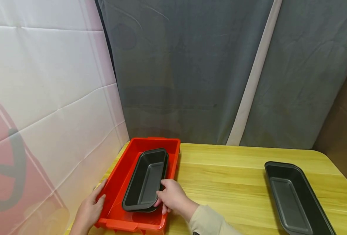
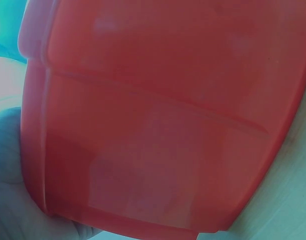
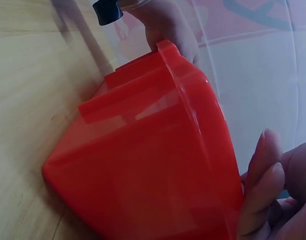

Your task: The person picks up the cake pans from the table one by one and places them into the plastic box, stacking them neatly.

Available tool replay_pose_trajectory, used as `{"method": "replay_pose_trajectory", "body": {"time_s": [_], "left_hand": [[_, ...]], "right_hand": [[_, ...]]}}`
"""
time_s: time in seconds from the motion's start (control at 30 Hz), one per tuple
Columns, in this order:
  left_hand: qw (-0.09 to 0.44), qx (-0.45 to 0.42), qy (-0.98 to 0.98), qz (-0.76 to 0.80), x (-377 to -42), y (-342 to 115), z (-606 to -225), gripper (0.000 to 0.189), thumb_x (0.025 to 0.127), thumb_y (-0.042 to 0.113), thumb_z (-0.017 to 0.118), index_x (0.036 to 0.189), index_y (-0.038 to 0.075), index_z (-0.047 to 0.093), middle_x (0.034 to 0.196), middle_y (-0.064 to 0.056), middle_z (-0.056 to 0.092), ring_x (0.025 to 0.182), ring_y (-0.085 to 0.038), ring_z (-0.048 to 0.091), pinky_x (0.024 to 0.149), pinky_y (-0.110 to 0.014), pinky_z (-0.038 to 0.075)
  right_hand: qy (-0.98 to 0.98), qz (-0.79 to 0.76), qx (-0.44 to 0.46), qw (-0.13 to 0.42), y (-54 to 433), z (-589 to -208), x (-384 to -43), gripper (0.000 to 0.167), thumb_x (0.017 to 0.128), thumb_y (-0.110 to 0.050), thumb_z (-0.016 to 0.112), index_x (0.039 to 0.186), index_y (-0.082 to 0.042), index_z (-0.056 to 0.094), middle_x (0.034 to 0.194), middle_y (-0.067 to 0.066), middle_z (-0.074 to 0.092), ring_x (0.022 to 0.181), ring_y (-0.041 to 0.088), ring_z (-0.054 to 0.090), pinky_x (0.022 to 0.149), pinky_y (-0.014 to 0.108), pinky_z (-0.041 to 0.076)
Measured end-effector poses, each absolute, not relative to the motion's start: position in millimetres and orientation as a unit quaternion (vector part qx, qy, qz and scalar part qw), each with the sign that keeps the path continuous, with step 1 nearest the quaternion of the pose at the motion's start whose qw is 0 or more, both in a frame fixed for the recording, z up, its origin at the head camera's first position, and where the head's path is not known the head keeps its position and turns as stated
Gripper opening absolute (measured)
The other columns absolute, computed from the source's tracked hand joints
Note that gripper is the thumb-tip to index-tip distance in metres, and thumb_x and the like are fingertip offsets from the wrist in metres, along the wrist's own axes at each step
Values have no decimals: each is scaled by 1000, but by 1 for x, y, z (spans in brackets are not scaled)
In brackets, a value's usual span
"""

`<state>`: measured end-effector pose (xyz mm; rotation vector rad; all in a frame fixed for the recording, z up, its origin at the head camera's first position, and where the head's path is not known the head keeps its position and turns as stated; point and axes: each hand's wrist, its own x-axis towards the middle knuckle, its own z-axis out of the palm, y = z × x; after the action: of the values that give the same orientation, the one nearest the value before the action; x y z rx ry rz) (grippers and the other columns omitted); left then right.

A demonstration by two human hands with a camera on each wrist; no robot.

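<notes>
A dark grey loaf pan (image 1: 147, 179) lies inside a red plastic bin (image 1: 117, 173) on the left of the table, tilted a little. At the pan's near right side, my right hand (image 1: 173, 197) pinches the rim between thumb and fingers. A second dark edge shows just under that rim. My left hand (image 1: 89, 209) holds the bin's left rim near the front corner, thumb on the inner side. Both wrist views are filled mostly by the bin's red outer wall (image 2: 143, 140), which hides the pan. Fingers (image 3: 262, 195) of the right hand appear beside the bin's rim there.
Another dark loaf pan (image 1: 291, 199) sits on the right side of the yellow wood-grain table (image 1: 220, 182). A white printed curtain (image 1: 50, 81) hangs close along the left, and a grey curtain (image 1: 185, 71) closes off the back.
</notes>
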<state>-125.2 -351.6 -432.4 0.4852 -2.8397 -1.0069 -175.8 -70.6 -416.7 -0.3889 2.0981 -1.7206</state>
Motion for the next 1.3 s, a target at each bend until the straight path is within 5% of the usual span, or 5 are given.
{"method": "replay_pose_trajectory", "body": {"time_s": [0.3, 0.73, 1.0, 1.13, 1.3], "left_hand": [[35, 164, -927, -335, -127, -350, -431, 58, 100, 10, 46, 155, 16, 26, 143, -35, 37, 108, -44, 51, 87, -52, 51], [36, 166, -926, -337, -126, -350, -432, 58, 100, 10, 47, 155, 16, 26, 143, -36, 37, 107, -44, 52, 86, -51, 52], [25, 175, -923, -342, -127, -349, -431, 59, 101, 11, 45, 155, 17, 24, 144, -35, 35, 112, -46, 48, 91, -56, 49], [27, 174, -924, -339, -128, -349, -431, 58, 101, 11, 45, 155, 17, 25, 143, -35, 36, 110, -45, 49, 89, -55, 50], [32, 170, -928, -331, -126, -350, -432, 58, 100, 10, 44, 155, 15, 26, 141, -36, 38, 107, -45, 52, 87, -54, 51]], "right_hand": [[806, -546, -167, 153, -72, -413, -175, 49, 94, -3, 57, 138, 15, 42, 56, 3, 63, 26, 10, 38, 30, 22, 33], [806, -544, -182, 150, -69, -411, -164, 53, 93, -5, 58, 139, 16, 40, 65, 0, 63, 29, 12, 47, 36, 25, 41], [800, -549, -190, 150, -63, -411, -155, 57, 92, -6, 60, 142, 12, 39, 53, 2, 57, 31, 14, 51, 35, 25, 40], [792, -559, -192, 152, -58, -412, -151, 58, 92, -7, 60, 144, 7, 39, 61, 4, 62, 34, 17, 53, 36, 29, 44], [779, -577, -196, 149, -49, -413, -148, 55, 90, -3, 57, 143, 0, 43, 89, -1, 70, 38, 20, 55, 39, 31, 47]]}}
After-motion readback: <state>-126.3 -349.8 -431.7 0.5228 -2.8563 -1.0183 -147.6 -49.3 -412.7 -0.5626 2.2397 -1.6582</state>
